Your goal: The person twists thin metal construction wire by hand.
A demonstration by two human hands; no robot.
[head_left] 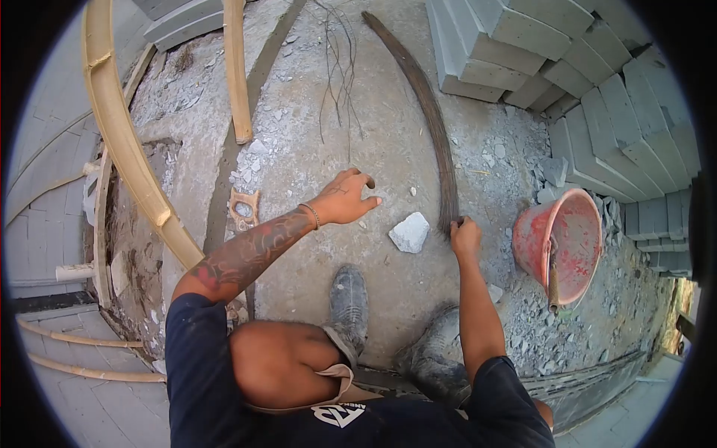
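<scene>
A long, dark bundle of thin rods or wires (426,97) lies curved on the concrete floor. My right hand (466,237) is closed on its near end. My left hand (345,198) hangs over the floor with thumb and fingers apart, holding nothing. Between my hands, a pale broken chunk (409,233) rests on the floor, nearer the right hand. Several loose, thin wires (340,75) lie spread beyond my left hand.
A red bucket (526,243) stands at the right amid rubble. Grey blocks (515,33) are stacked at the upper right. Bamboo strips (123,134) and a wooden piece (236,82) extend on the left. My boots (349,302) are below my hands.
</scene>
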